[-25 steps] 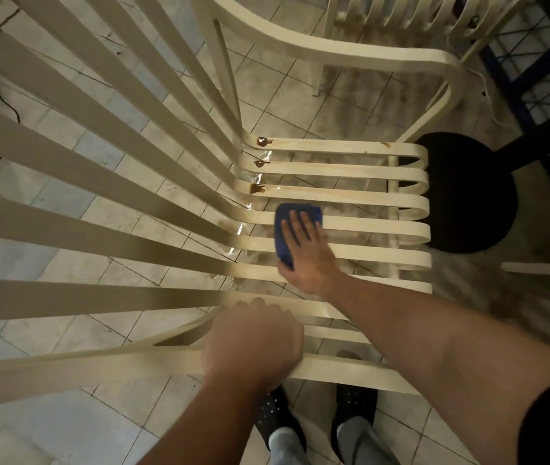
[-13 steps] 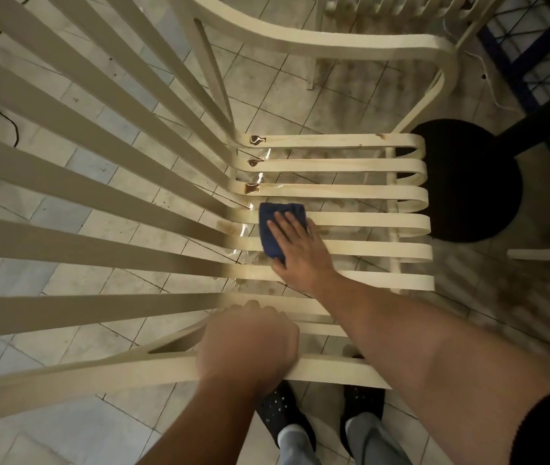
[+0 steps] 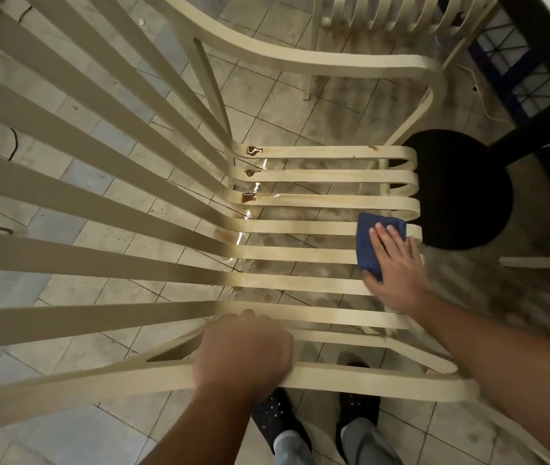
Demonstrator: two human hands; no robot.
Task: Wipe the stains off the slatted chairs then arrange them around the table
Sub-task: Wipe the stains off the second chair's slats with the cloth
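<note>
A cream slatted chair point(image 3: 300, 226) fills the view from above, its back slats fanning to the left. Brown stains point(image 3: 253, 150) sit on the far seat slats near the backrest, with wet streaks beside them. My right hand point(image 3: 396, 266) lies flat with straight fingers on a folded blue cloth point(image 3: 369, 239), pressing it onto the middle seat slats near the seat's right end. My left hand point(image 3: 243, 354) grips the near armrest point(image 3: 384, 380), fingers curled over it.
A second slatted chair point(image 3: 384, 15) stands at the top. A black round table base point(image 3: 461, 189) and its dark post point(image 3: 535, 135) lie right of the seat. My feet in dark slippers point(image 3: 277, 421) stand on the tiled floor point(image 3: 116, 437). A cable point(image 3: 481, 102) trails top right.
My right hand has slid the blue cloth to the right along the seat slats, from near the backrest to the seat's right end. My left hand still grips the armrest.
</note>
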